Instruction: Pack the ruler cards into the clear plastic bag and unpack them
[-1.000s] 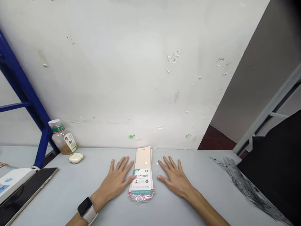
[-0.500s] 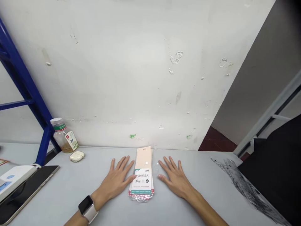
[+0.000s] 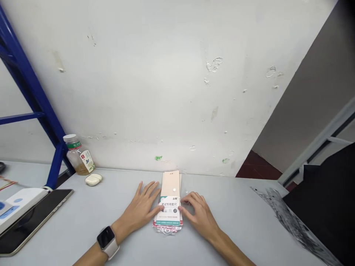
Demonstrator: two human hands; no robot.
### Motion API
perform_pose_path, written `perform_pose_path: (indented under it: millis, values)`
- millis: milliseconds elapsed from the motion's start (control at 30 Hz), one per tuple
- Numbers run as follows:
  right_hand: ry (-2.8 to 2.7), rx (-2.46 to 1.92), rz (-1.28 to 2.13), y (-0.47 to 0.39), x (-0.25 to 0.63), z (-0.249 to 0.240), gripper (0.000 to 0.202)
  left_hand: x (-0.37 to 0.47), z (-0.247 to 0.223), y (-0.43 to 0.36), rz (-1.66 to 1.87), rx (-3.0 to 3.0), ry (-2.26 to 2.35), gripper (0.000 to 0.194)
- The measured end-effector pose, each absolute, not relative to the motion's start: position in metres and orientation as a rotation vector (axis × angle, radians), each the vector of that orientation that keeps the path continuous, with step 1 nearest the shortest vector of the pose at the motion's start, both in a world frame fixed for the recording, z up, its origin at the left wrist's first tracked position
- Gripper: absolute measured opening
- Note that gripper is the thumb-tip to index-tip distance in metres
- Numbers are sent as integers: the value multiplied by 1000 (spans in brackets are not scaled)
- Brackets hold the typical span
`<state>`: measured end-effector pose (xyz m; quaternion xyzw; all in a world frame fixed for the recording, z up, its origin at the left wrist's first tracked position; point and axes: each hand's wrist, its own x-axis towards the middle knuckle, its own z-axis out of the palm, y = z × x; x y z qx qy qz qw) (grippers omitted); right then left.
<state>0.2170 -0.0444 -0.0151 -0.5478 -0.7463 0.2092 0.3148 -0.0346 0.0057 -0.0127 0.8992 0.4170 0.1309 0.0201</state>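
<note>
A flat ruler-set package (image 3: 169,202), beige above and white and teal below, lies on the grey table (image 3: 155,251) between my hands. Clear crinkled plastic sticks out at its near end. My left hand (image 3: 142,205) rests on the table with its fingers spread, the thumb tip over the package's left edge. At the package's right edge is my right hand (image 3: 199,214), its fingers curled and the thumb and forefinger apart at the edge. A watch (image 3: 106,239) with a pale strap is on my left wrist.
Left of my hands are a cream case (image 3: 93,179), a jar (image 3: 80,157), a dark-screened tablet (image 3: 36,218) and a white box (image 3: 20,201). A blue metal frame (image 3: 36,81) rises at the left. Black fabric (image 3: 324,203) hangs at the right, and a wall (image 3: 155,92) stands behind.
My right hand has moved left to the package's edge, and its spread fingers have curled. My left thumb now reaches slightly further over the package. The view has shifted slightly.
</note>
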Motion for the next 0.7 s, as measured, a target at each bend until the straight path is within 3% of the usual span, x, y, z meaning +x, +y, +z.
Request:
perform_pose_path:
  millis: [333,567,700]
  values:
    - [-1831,-1361,795,-37,222,-21,22,-34,-10,6,560,2614,1239,53]
    - [-1617,-1236,926,-38,220,-14,30,-15,1,-8,857,2223,1101,30]
    - [-1630,-1260,912,-38,220,-14,30,-15,-3,-8,867,2289,1297,27]
